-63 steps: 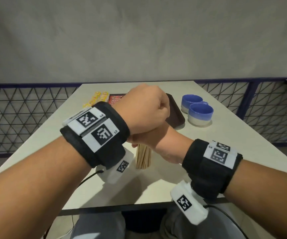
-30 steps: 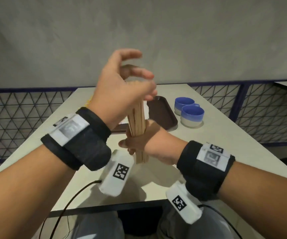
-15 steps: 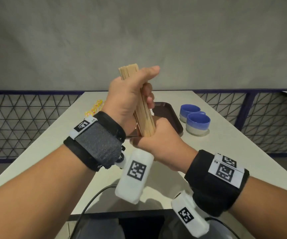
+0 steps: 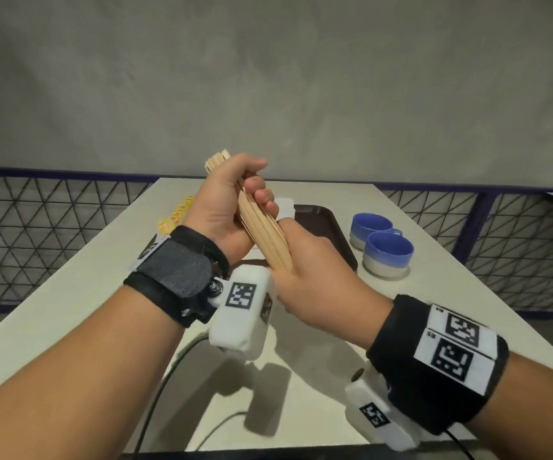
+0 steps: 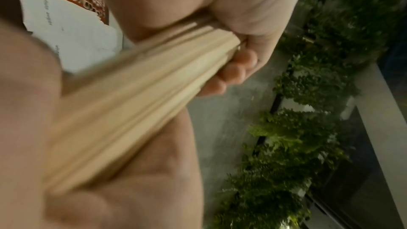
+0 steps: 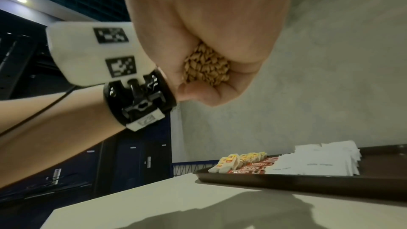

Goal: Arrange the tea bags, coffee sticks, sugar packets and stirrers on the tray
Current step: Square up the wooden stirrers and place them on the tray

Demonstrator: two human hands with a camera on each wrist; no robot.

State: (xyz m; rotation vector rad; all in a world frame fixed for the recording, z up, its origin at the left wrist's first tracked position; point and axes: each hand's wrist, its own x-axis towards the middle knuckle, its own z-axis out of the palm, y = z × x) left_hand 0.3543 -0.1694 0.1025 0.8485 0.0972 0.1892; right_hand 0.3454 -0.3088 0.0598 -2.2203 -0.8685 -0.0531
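2 blue cups (image 4: 381, 242) on table (image 4: 69, 293)

Black wristbands (image 4: 434, 366), white tagged camera pods (image 4: 240, 313)

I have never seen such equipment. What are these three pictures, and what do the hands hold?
No machine here: a person wears one camera on the head and one on each wrist. The head view looks down at both hands. The left hand and the right hand together grip a bundle of wooden stirrers above the table. The wrist views show that bundle from very close. On the table is a brown tray with white sugar packets and red coffee sticks. Beside it stand two blue cups.
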